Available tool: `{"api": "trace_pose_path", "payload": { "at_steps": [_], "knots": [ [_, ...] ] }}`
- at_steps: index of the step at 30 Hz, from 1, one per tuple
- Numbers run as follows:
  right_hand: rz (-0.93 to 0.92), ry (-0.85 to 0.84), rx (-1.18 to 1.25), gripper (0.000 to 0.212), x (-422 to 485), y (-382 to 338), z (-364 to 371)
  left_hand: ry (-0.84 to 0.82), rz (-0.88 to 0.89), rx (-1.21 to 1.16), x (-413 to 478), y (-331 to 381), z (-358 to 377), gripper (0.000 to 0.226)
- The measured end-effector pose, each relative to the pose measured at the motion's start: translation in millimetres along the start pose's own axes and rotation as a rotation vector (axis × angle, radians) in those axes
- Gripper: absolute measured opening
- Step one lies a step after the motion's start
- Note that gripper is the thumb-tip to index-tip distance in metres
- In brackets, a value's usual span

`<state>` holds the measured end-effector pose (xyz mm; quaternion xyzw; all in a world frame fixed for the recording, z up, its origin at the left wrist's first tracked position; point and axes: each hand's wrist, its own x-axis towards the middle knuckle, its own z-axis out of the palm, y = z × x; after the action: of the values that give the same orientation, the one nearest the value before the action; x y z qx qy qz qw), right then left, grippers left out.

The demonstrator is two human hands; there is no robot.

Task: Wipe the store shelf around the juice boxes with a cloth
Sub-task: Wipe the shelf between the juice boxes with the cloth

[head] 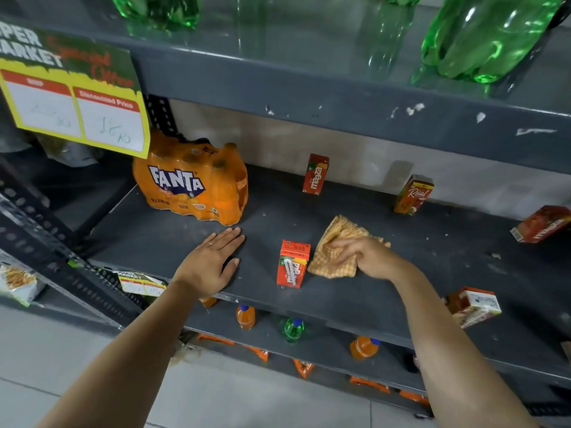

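Observation:
My right hand (361,256) presses an orange checked cloth (335,242) flat on the dark grey shelf (309,217). Just left of the cloth stands a red juice box (292,263) near the front edge. Flat on the shelf, fingers together, my left hand (211,262) rests in front of the Fanta pack and holds nothing. Further back stand a red Maaza box (315,173) and an orange Real box (413,194). Another Maaza box (542,223) lies on its side at the right. A carton (474,305) sits at the front right edge.
A shrink-wrapped orange Fanta pack (191,188) stands at the shelf's left. A yellow price sign (74,100) hangs from the upper shelf, where green bottles (482,38) stand. Small orange and green bottles (245,316) are on the lower shelf. Crumbs dot the shelf's right part.

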<state>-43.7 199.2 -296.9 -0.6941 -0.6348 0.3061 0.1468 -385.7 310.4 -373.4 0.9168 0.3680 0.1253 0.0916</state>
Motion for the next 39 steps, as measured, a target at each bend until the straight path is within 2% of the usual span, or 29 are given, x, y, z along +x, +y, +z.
{"api": "trace_pose_path", "payload": {
  "at_steps": [3,5,8,10,15,17,18,20,23,25,28,30,34,39],
  "knots": [
    [-0.011,0.239,0.077,0.037,18.9,-29.3,-20.9,-0.009,-0.002,0.001,0.1,-0.3,-1.2,0.063],
    [-0.026,0.293,-0.093,0.041,47.6,-38.8,-19.5,-0.010,-0.002,-0.003,-0.7,-0.5,-0.6,0.063],
    [0.065,0.192,-0.365,0.052,70.0,-35.8,14.0,-0.009,-0.002,-0.013,-1.4,0.4,-0.7,0.063],
    [0.026,0.106,-0.475,0.064,55.2,-33.1,34.7,-0.013,-0.002,-0.013,-0.9,1.4,-1.3,0.063],
    [0.002,0.119,-0.511,0.062,-12.3,-19.0,47.6,-0.018,-0.001,-0.003,-1.8,1.6,-0.8,0.063],
    [-0.046,0.092,-0.462,0.066,-34.6,-9.9,50.1,-0.019,-0.005,-0.004,-2.5,1.5,-0.6,0.064],
    [-0.034,0.070,-0.370,0.061,-37.6,-7.8,45.5,-0.018,-0.006,-0.008,-2.3,1.6,-0.9,0.064],
    [0.005,0.185,-0.225,0.034,-27.8,-8.9,20.4,-0.015,-0.002,-0.016,-1.3,1.7,-1.9,0.064],
    [0.107,0.486,-0.155,0.027,24.1,-3.1,-29.4,-0.007,0.013,-0.020,-1.0,1.3,-0.8,0.062],
    [0.135,0.572,-0.150,0.028,66.2,-6.2,-55.1,0.002,0.022,-0.029,-1.2,-0.2,0.0,0.060],
    [0.211,0.514,-0.198,0.034,125.8,1.0,-68.5,0.004,0.028,-0.038,0.0,-2.0,-0.3,0.060],
    [0.302,0.388,-0.334,0.038,143.0,6.4,-55.4,0.001,0.025,-0.042,0.5,-2.0,-0.2,0.060],
    [0.300,0.330,-0.659,0.043,141.6,13.3,-20.5,0.006,0.028,-0.047,0.8,-3.0,0.8,0.059],
    [0.358,0.371,-0.501,0.031,68.8,-2.6,21.2,0.000,0.024,-0.040,2.1,-1.8,0.6,0.060]
  ]
}}
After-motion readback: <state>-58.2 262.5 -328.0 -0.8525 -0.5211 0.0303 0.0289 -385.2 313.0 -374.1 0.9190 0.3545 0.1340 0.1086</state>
